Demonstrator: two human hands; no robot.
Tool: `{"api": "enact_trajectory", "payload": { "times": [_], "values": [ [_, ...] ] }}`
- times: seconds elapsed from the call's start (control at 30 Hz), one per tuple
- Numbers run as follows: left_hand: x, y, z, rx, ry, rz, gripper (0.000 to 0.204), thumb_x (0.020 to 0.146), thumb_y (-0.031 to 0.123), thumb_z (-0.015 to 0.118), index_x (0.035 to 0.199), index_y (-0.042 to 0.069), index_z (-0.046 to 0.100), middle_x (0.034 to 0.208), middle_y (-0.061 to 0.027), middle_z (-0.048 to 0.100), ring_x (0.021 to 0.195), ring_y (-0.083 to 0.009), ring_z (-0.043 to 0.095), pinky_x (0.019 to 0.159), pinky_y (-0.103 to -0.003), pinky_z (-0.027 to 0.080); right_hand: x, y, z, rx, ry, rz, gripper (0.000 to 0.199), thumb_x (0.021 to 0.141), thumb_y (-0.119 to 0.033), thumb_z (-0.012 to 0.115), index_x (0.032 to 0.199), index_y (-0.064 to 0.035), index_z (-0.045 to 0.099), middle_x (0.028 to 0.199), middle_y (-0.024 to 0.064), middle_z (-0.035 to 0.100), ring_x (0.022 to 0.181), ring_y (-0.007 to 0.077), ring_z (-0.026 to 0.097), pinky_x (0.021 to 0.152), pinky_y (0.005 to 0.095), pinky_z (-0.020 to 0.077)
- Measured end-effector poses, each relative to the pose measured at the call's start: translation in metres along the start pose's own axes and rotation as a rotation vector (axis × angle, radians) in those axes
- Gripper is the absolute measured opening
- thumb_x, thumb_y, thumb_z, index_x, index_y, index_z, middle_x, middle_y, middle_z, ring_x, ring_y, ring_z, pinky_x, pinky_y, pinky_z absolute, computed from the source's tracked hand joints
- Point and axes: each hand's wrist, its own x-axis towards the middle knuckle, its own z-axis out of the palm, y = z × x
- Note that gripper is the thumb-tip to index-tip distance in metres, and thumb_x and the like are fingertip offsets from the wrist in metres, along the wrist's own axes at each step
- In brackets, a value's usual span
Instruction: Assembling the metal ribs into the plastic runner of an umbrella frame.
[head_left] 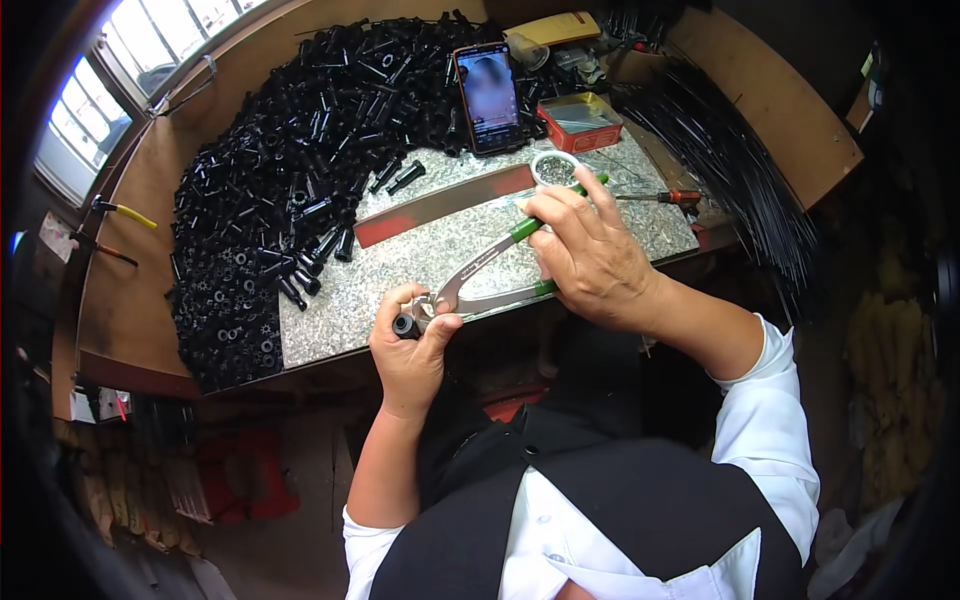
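My right hand is wrapped round the green-sleeved handles of a pair of pincers, and the handles stand apart. Down and to the left, the pincers' metal head meets my left hand. Between its thumb and fingers my left hand pinches a black tubular part, its round hollow end showing. The part sits right beside the jaws; my fingers hide whether the jaws bite on it. Both hands are at the front edge of the speckled worktop.
Black tubular parts are heaped at the left and back. A flat metal bar, white-rimmed cup, red tin and upright phone stand behind the hands. Right are a screwdriver and long black rods.
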Motion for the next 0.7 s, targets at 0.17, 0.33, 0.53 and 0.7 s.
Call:
{"api": "enact_trajectory", "payload": {
  "times": [0.17, 0.33, 0.53, 0.7],
  "values": [
    [0.000, -0.006, -0.001, 0.147, 0.008, 0.100, 0.036, 0.079, 0.028, 0.077, 0.094, 0.002, 0.057, 0.076, 0.0009, 0.054, 0.060, -0.0034, 0.046, 0.052, -0.017, 0.036, -0.008, -0.004, -0.004, 0.101, 0.062, 0.010, 0.023, 0.077, -0.020, 0.066, 0.081, -0.0035, 0.051, 0.104, 0.0144, 0.053, 0.098, 0.0289, 0.054, 0.091, 0.0449, 0.0401],
    [-0.004, -0.001, -0.014, 0.247, -0.063, 0.136, 0.069, 0.072, 0.065, 0.068, 0.088, -0.001, 0.059, 0.070, 0.0001, 0.053, 0.059, -0.0052, 0.047, 0.052, -0.019, 0.035, -0.027, -0.005, -0.005, 0.298, -0.161, -0.072, 0.027, 0.078, -0.024, 0.069, 0.082, -0.0047, 0.051, 0.086, 0.0118, 0.057, 0.075, 0.0260, 0.059, 0.065, 0.0347, 0.0475],
    [-0.015, 0.013, -0.019, 0.091, -0.193, 0.002, 0.071, 0.056, 0.066, 0.074, 0.078, 0.000, 0.062, 0.070, -0.0007, 0.054, 0.063, -0.0056, 0.046, 0.055, -0.021, 0.034, -0.038, -0.030, -0.014, 2.010, -1.216, 0.669, 0.028, 0.089, -0.021, 0.062, 0.099, -0.0018, 0.044, 0.059, 0.0093, 0.055, 0.051, 0.0226, 0.060, 0.049, 0.0356, 0.0464],
    [-0.013, 0.013, -0.023, 0.176, -0.076, 0.018, 0.067, 0.054, 0.063, 0.076, 0.074, 0.000, 0.063, 0.066, 0.0001, 0.052, 0.061, -0.0058, 0.046, 0.054, -0.021, 0.034, -0.032, -0.040, -0.019, 1.447, -0.760, 0.403, 0.037, 0.085, -0.022, 0.066, 0.105, 0.0002, 0.043, 0.071, 0.0127, 0.059, 0.064, 0.0238, 0.062, 0.059, 0.0358, 0.0494]
  ]
}}
